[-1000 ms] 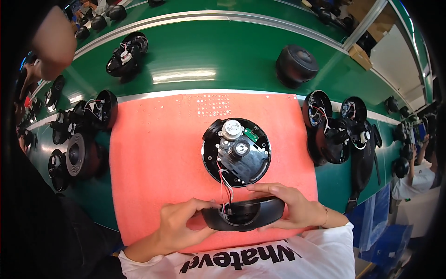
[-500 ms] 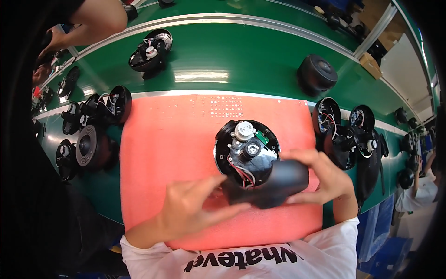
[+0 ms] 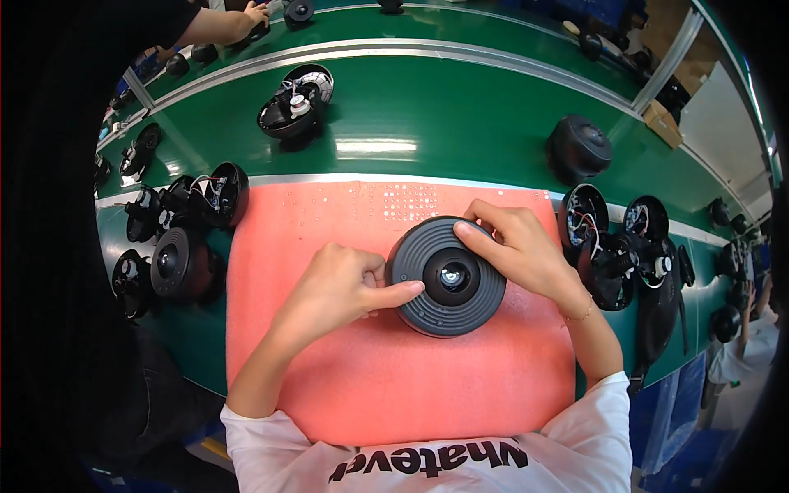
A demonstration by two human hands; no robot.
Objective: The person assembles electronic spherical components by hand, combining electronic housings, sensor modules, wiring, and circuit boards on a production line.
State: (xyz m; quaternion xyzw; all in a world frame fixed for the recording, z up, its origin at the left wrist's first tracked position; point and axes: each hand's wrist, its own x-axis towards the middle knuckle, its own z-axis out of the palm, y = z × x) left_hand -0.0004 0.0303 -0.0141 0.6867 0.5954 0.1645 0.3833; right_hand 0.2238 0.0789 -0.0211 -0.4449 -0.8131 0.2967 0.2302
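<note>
In front of me is a round black housing [image 3: 450,278] with ribbed rings and a glassy lens in its middle, closed up and lens side up over a pink foam mat [image 3: 329,386]. My left hand [image 3: 349,283] grips its left side, thumb laid across the rings and the other fingers curled at the edge. At the far right rim, my right hand [image 3: 522,246] has its thumb on top and its fingers bent around the side. Whatever wiring sits inside is hidden by the ribbed face.
Small screws [image 3: 411,201] sit in rows along the mat's far edge. Opened shells with wires stand left [image 3: 220,195] and right [image 3: 584,218], near a ribbed housing [image 3: 177,263]. On the green surface are an open unit [image 3: 296,105] and a black dome [image 3: 580,148]. Another person's hand [image 3: 255,16] is far left.
The opened housing and its black cover are now together, with the ribbed lens face up. Both hands have moved onto it, the right one to its far rim.
</note>
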